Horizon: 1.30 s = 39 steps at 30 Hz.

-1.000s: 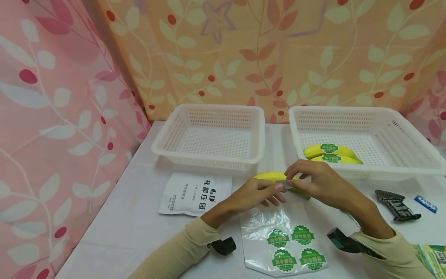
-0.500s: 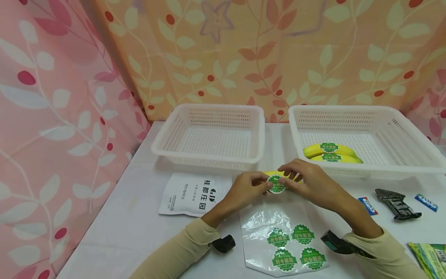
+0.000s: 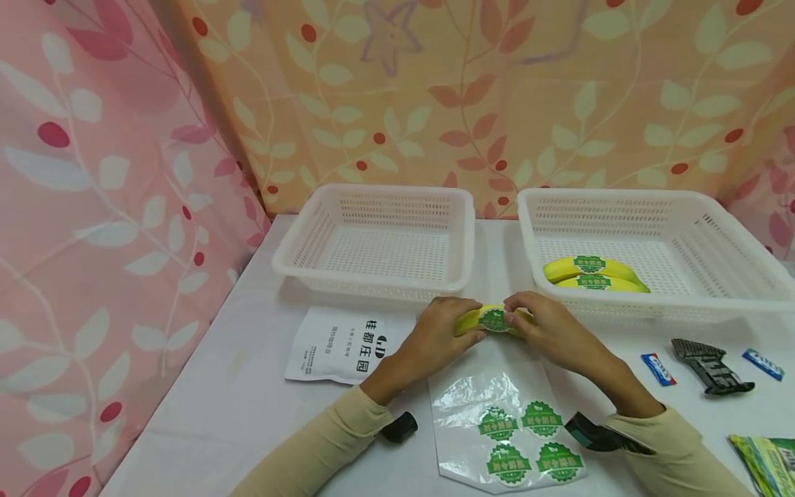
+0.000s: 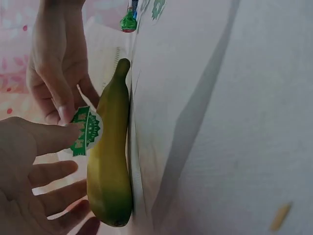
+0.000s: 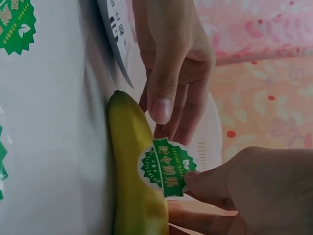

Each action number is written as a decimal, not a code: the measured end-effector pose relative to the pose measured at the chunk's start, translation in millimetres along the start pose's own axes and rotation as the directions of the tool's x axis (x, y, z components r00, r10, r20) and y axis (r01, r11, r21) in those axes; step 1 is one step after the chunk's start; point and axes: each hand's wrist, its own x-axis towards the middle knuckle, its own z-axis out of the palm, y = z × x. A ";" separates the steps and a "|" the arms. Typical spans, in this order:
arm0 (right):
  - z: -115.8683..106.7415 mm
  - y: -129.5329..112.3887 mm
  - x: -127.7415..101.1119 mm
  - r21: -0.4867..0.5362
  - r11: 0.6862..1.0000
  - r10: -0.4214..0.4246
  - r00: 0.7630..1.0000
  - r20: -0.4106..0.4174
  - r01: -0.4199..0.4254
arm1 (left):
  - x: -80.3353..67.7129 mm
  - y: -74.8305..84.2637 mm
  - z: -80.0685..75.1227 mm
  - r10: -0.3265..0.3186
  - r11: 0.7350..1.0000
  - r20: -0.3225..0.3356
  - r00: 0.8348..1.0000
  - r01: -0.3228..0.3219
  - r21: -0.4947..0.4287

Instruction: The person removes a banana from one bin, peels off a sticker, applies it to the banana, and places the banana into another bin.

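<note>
Banana (image 3: pixel 491 321) lay on the table (image 3: pixel 248 386) before the baskets, left hand (image 3: pixel 435 335) gripping its end, right hand (image 3: pixel 546 331) pinching the green sticker (image 3: pixel 495 319) onto it. Sticker sheet (image 3: pixel 506 428) lay nearby. Wrist views showed the sticker's edge lifted off the peel.
</note>
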 end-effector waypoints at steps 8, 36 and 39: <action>5.6 8.3 3.0 0.065 0.997 0.048 0.999 0.019 -0.049 | -0.3 0.7 0.7 -0.050 0.996 0.065 0.997 0.045 0.077; 18.4 8.2 4.3 -0.072 0.982 -0.168 0.982 0.083 0.174 | 0.3 -5.5 3.5 -0.036 0.999 0.067 0.997 0.035 0.013; 18.7 9.5 5.1 -0.089 0.983 -0.153 0.986 0.072 0.160 | 1.0 -6.1 3.4 -0.026 0.999 0.064 0.998 0.023 0.042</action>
